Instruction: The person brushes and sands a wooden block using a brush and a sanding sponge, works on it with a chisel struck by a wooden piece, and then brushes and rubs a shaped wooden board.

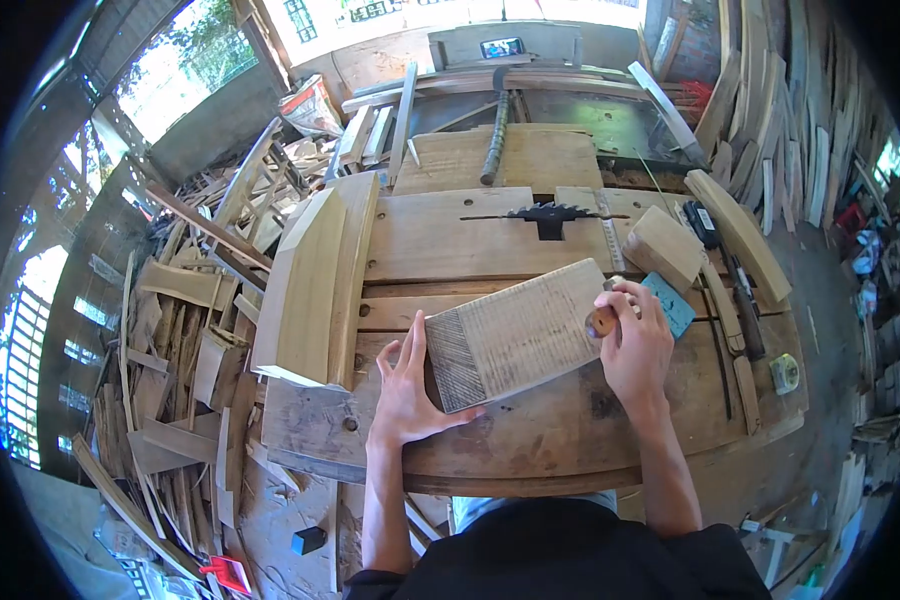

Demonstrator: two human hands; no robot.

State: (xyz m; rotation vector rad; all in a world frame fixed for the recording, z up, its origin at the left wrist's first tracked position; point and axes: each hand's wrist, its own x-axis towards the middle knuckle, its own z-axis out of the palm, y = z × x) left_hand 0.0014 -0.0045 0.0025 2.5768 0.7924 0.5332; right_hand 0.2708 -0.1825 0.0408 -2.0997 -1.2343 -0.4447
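A rectangular wooden block (535,330) lies tilted over the workbench (390,440), its left end face dark with close slanting lines. My left hand (407,388) grips that end, fingers along the far side and thumb at the near lower edge. At the block's right end, my right hand (634,340) is closed around a small round brown wooden piece (602,321), perhaps a tool handle; its other end is hidden by my fingers. A blue-green flat box (669,306) sits just beyond my right hand, partly covered by it.
A toothed saw blade (550,213) rises through the bench ahead. Planed boards (315,285) stand at left. A wood block (664,247), a black-handled tool (747,310) and a tape roll (784,373) lie at right. Offcuts (185,420) pile on the floor.
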